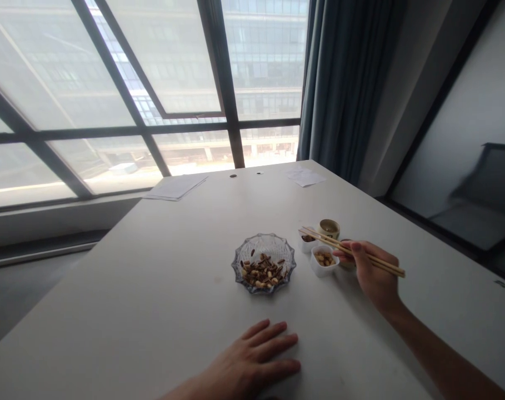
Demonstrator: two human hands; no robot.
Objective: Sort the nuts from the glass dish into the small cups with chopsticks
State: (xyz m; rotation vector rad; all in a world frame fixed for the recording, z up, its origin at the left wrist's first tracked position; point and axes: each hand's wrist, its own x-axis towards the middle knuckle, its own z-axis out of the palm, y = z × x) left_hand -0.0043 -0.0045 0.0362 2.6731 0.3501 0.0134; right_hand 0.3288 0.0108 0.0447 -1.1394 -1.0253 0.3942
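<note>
My right hand [375, 269] grips a pair of wooden chopsticks [377, 261], their tips reaching left over a small white cup of dark bits [307, 244]. Just below the sticks stands another white cup with yellowish-brown pieces [322, 266]. Behind them is a round tan cup [329, 228], and a further container sits partly hidden by my right hand. A scalloped glass bowl [264, 241] stands to the left, holding a mix of dark brown strips and pale nut-like pieces [266, 272]. Flat on the table, nearer to me than the bowl, my left hand [258, 355] rests with fingers spread.
The white table [152, 289] runs to a large window. Paper sheets [175, 188] lie at its far left corner, and another sheet [306, 176] at the far right. A dark blue curtain [339, 83] hangs behind. A dark chair shape [489, 178] shows at right.
</note>
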